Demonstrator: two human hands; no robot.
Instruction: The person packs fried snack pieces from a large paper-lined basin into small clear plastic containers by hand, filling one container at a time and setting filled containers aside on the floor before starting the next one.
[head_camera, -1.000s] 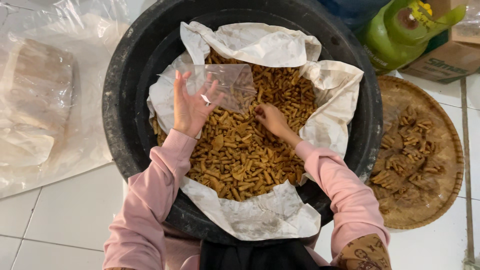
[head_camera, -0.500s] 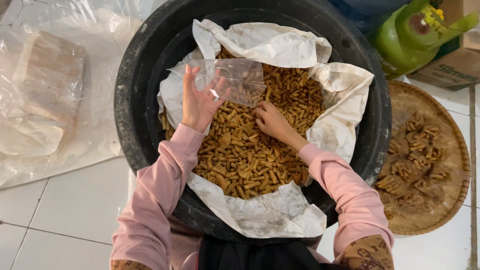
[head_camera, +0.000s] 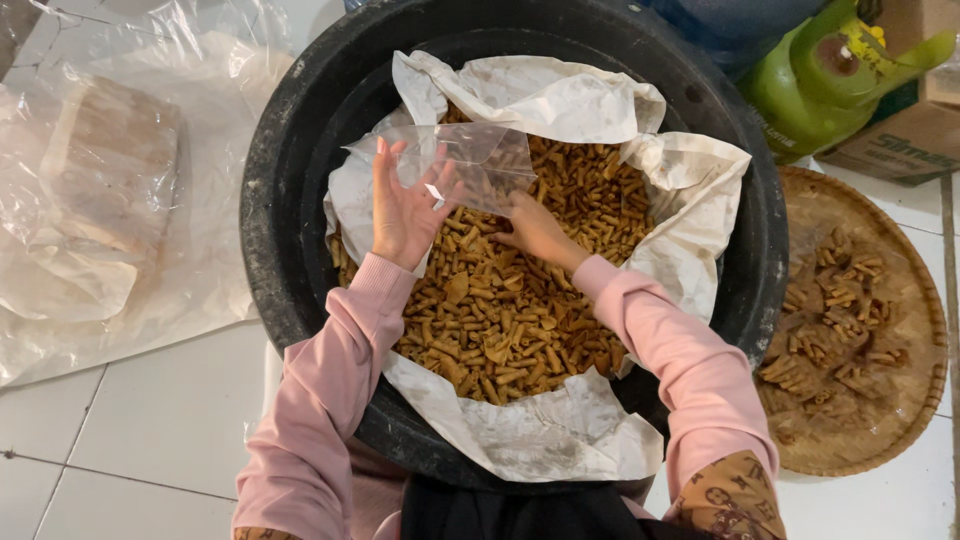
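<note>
Since the earlier frame, the clear plastic bag (head_camera: 470, 165) has been shifted right. It is pinched open by the left hand (head_camera: 405, 210); the right hand (head_camera: 535, 230), beneath its mouth, seems closed on fried snack sticks (head_camera: 500, 310) in the paper-lined black tub (head_camera: 290, 240).

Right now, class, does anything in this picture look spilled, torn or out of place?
Nothing stands out. The snack sticks lie inside the paper lining of the black tub, none on the floor tiles. The left hand holds a clear bag.
</note>
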